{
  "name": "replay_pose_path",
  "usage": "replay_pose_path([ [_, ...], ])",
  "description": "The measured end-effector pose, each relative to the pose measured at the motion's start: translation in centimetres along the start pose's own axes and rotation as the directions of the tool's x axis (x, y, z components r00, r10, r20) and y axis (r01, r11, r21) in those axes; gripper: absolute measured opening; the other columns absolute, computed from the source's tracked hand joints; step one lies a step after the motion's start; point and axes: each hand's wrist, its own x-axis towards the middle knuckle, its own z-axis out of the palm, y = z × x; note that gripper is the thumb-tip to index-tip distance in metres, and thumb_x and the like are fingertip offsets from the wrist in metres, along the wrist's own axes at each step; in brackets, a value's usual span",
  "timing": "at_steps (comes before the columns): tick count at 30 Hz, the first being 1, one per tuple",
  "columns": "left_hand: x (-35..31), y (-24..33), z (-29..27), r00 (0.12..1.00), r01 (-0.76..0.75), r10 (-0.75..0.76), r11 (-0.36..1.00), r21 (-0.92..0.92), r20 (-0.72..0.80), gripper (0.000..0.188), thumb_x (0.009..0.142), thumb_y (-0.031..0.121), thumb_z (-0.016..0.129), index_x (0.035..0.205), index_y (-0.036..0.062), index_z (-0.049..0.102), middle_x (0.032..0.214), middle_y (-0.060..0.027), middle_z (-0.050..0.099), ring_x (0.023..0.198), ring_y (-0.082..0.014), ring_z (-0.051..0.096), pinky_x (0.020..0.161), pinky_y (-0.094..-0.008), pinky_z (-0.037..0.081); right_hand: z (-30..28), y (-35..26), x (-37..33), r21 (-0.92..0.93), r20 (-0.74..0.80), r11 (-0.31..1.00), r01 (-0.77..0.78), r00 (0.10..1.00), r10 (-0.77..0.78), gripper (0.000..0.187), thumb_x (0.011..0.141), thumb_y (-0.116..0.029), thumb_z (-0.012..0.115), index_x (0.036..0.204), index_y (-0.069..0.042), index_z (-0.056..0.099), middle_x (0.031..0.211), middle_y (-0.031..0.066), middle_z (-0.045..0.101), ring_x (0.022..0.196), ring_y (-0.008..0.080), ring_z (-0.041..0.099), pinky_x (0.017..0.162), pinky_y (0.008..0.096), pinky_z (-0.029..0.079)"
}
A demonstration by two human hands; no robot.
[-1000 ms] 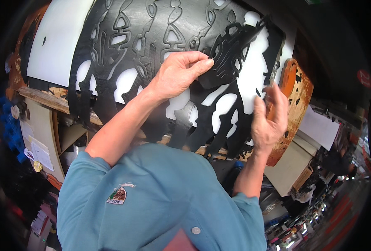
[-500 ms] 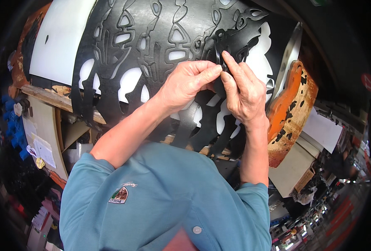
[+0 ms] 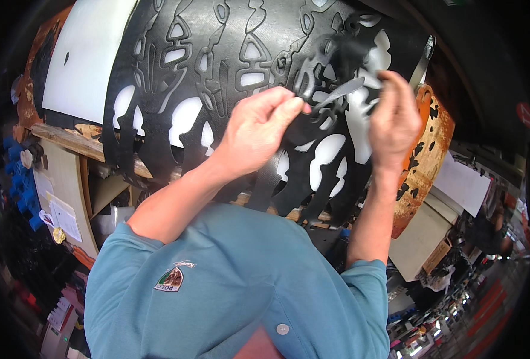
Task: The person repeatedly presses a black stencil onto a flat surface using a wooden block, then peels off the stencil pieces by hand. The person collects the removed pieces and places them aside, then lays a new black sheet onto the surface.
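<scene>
A large black sheet, leather-like (image 3: 232, 36), spreads in front of me, full of cut-out shapes and loosely outlined pieces, with white showing through the holes. My left hand (image 3: 256, 128) is closed in a pinch at the sheet's right part, on a black cut piece (image 3: 305, 81) smeared by motion. To its right, my right hand (image 3: 393, 122) is raised with fingers bent, blurred, above the sheet's right edge. Between the hands a slim grey-black strip (image 3: 342, 90) shows, also blurred; whether the right fingers touch it is unclear.
A white board (image 3: 85, 60) lies at the far left, above a wooden beam (image 3: 67, 137). On the right stands an orange and tan worn board (image 3: 426, 158) with black scraps. White paper (image 3: 459, 182) lies beyond it. Blue objects (image 3: 20, 179) are at the left.
My hands were together over the black piece; now they are apart. The right hand has moved right, and the left slightly left. The sheet's right part has shifted, uncovering more white.
</scene>
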Motion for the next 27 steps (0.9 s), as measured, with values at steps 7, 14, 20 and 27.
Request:
replay_pose_path([
  [7,-2.7,1.2,-9.4,0.983,0.143,-0.136,0.988,0.054,-0.123,0.029,0.112,0.027,0.062,0.104,0.0018,0.074,0.091,0.0037,0.066,0.087,-0.0070,0.057,0.082,-0.0267,0.048,-11.1,15.2,5.4,-0.141,-0.437,0.800,-0.583,0.762,0.479,0.032,0.103,-0.024,0.061,0.119,-0.003,0.079,0.086,0.0105,0.076,0.075,0.0186,0.072,0.071,0.0332,0.055],
  [14,-5.2,2.7,-9.2,0.964,0.208,-0.219,0.974,-0.088,-0.148,0.023,0.109,0.023,0.067,0.109,0.0036,0.079,0.087,0.0058,0.068,0.081,-0.0031,0.059,0.072,-0.0218,0.050,-8.0,-0.7,1.0,-0.004,-0.104,0.995,-0.098,0.990,0.097,0.035,0.101,-0.020,0.075,0.129,0.002,0.072,0.112,0.0084,0.072,0.094,0.0155,0.068,0.081,0.0281,0.056],
  [20,-4.8,3.4,-2.1,0.999,0.027,-0.020,0.952,-0.305,0.026,0.022,0.109,0.008,0.062,0.126,-0.0034,0.069,0.099,-0.0029,0.071,0.094,-0.0065,0.062,0.081,-0.0262,0.054,1.9,-13.0,-4.7,0.147,0.550,0.917,0.372,0.739,-0.388,0.076,0.081,-0.009,0.086,0.150,0.005,0.058,0.115,0.0217,0.067,0.101,0.0394,0.068,0.091,0.0445,0.057],
  [27,-7.3,1.7,-9.0,0.961,0.053,-0.022,0.993,0.105,-0.277,0.022,0.108,0.018,0.068,0.114,-0.0023,0.076,0.091,-0.0028,0.073,0.078,-0.0049,0.062,0.070,-0.0247,0.052,5.3,-12.9,-1.6,0.247,0.397,0.963,0.107,0.896,-0.201,0.042,0.105,-0.001,0.061,0.147,0.003,0.062,0.109,0.0178,0.078,0.090,0.0249,0.077,0.082,0.0329,0.061],
])
